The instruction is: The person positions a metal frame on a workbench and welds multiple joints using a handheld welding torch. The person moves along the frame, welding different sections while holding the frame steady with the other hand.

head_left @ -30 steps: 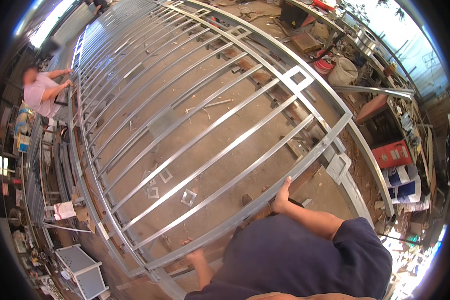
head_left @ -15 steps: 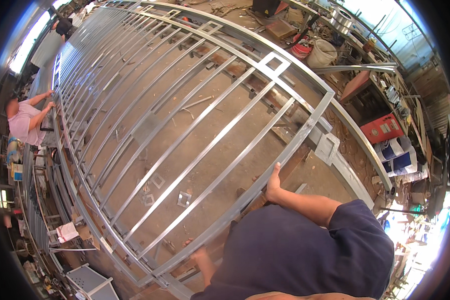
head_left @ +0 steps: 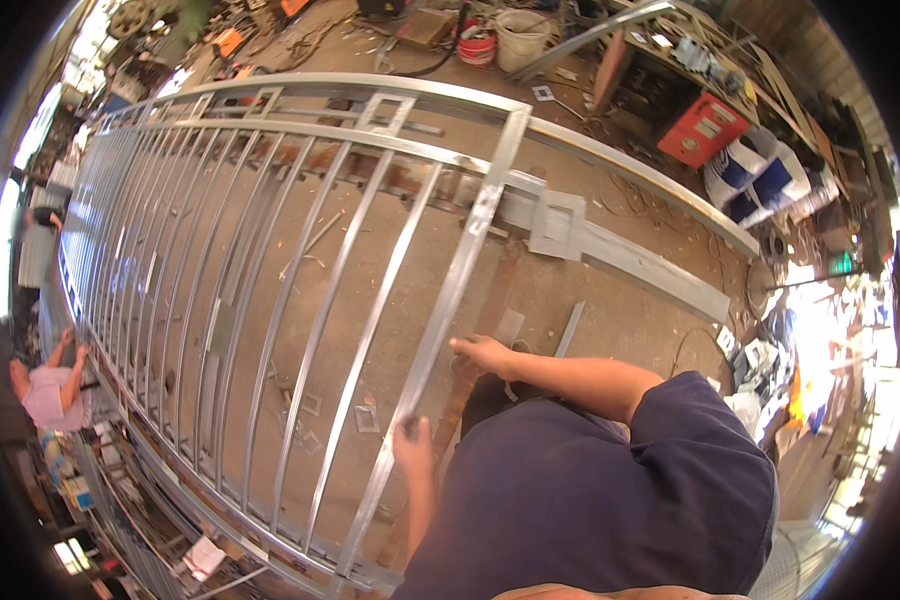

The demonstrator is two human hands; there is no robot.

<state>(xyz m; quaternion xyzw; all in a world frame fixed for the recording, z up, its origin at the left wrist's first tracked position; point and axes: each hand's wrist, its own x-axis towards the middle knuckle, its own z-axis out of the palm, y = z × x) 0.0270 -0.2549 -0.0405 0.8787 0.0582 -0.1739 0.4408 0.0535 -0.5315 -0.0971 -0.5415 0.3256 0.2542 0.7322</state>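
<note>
A long silver metal railing frame (head_left: 436, 335) with many parallel bars stretches from beside me to the far left. My left hand (head_left: 413, 446) is closed at the near end bar, its thumb side up; the grip is partly hidden. Farther along the same bar, my right hand (head_left: 484, 354) is just to the right of it, with a small gap and its fingers stretched toward the metal. At the left, a person in a light pink top (head_left: 56, 397) has both hands at the frame's long side.
A thick metal beam (head_left: 655, 284) and a long rail (head_left: 650, 180) lie beyond the frame's end. White (head_left: 522, 42) and red buckets (head_left: 477, 48), a red panel (head_left: 703, 130) and sacks stand behind. Small square plates (head_left: 367, 419) lie on the floor. Another person in dark clothes is at the far left.
My view has turned, and the frame now sits farther left and more upright in it. My right hand has come off the end bar. My left hand has moved up along it.
</note>
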